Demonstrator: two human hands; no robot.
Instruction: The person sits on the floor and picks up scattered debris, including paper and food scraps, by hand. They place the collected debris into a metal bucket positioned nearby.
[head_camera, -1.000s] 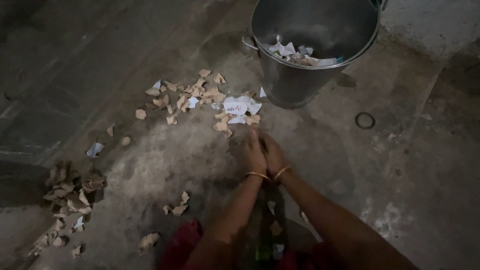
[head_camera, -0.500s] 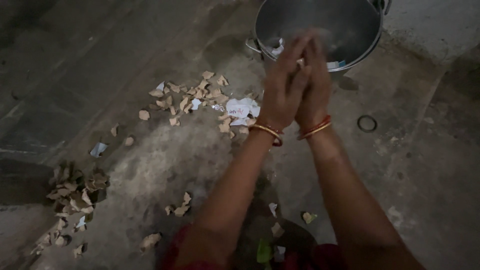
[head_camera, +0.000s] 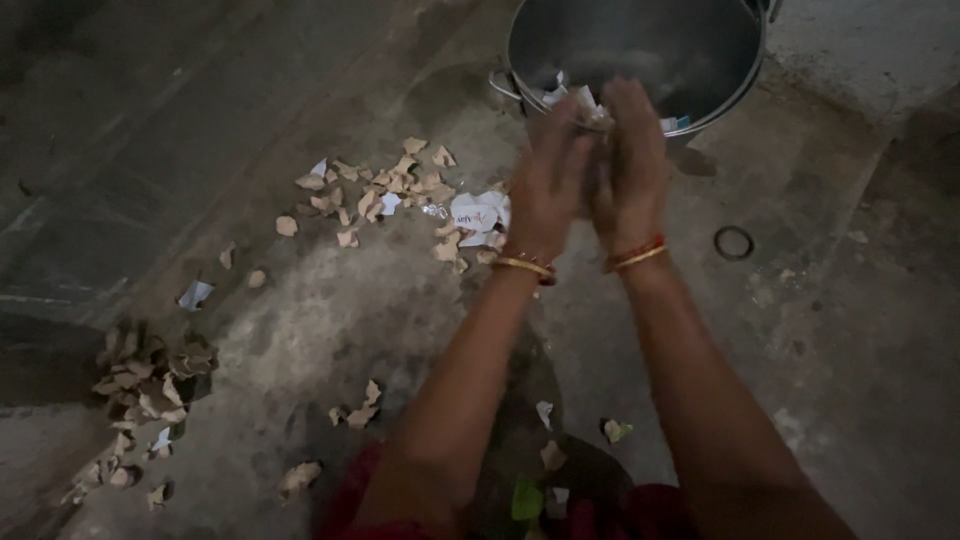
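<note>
My left hand (head_camera: 545, 185) and my right hand (head_camera: 630, 165) are pressed together at the near rim of a metal bucket (head_camera: 725, 60). A few torn paper scraps (head_camera: 583, 103) stick out between the fingertips. Both wrists wear bangles. The bucket stands on the concrete floor at the top and holds more scraps inside. Left of my hands, torn brown and white paper pieces (head_camera: 385, 185) lie scattered on the floor, with a larger white crumpled piece (head_camera: 478, 215) closest to my left wrist.
A second heap of brown scraps (head_camera: 145, 385) lies at the far left. Small bits (head_camera: 355, 410) sit near my knees, where red cloth (head_camera: 370, 480) shows. A dark ring (head_camera: 733, 241) lies on the floor right of my hands.
My hands rose from the floor below the white piece up to the bucket rim, pressed together. Since half a second ago they have dipped slightly and scraps now show at the fingertips.
</note>
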